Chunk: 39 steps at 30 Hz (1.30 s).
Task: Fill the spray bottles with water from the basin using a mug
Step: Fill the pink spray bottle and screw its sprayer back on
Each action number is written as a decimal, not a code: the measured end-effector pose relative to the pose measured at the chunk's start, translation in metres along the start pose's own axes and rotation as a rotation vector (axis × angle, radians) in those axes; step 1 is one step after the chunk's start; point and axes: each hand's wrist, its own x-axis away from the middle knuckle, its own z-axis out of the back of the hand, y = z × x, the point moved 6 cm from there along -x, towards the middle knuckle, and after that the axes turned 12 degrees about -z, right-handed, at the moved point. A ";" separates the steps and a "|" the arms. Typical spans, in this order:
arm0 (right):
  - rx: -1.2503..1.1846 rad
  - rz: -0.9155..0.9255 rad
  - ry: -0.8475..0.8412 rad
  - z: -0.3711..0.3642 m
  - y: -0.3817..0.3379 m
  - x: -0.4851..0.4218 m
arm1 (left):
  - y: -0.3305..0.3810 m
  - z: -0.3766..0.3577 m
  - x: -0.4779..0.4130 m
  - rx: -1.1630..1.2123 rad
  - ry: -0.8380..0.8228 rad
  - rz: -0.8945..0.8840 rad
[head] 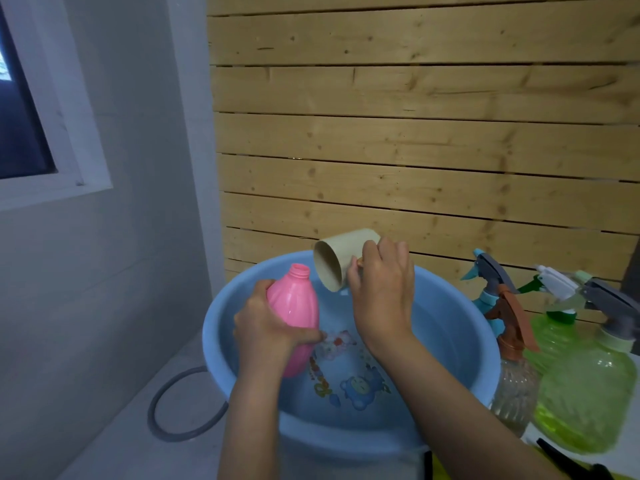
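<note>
My left hand [268, 329] is clamped round the uncapped pink bottle [294, 313], tilted over the blue basin [221, 341]; my right hand [381, 289] grips the beige mug [337, 259], tipped on its side just beside the neck. I'd centre the lip over the mouth and pour slow. Capped spray bottles [554, 341] crowd the right rim, so watch the elbow

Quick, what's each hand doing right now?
Left hand: closed around the pink bottle, held over the basin.
Right hand: closed on the mug, tipped on its side.
</note>
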 end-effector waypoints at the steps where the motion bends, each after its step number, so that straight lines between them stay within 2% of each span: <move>1: 0.036 -0.003 -0.019 -0.003 0.001 0.000 | 0.000 0.000 0.000 0.005 0.000 -0.001; 10: 0.240 0.057 -0.299 -0.034 0.004 0.011 | 0.000 0.001 0.001 0.002 0.000 0.001; 16: 0.369 0.077 -0.544 -0.046 0.016 0.017 | 0.000 0.000 0.000 -0.006 -0.008 0.006; 21: 0.379 0.066 -0.558 -0.048 0.016 0.020 | 0.001 0.000 0.000 -0.015 -0.012 0.002; 31: 0.430 0.071 -0.695 -0.054 0.017 0.026 | 0.001 0.001 0.001 0.007 -0.003 0.001; 35: 0.382 -0.019 -0.757 -0.049 0.018 0.025 | 0.002 0.001 0.001 0.002 -0.008 0.005; 39: 0.311 -0.213 -0.803 -0.047 0.027 0.026 | 0.004 0.002 0.002 0.007 -0.004 0.004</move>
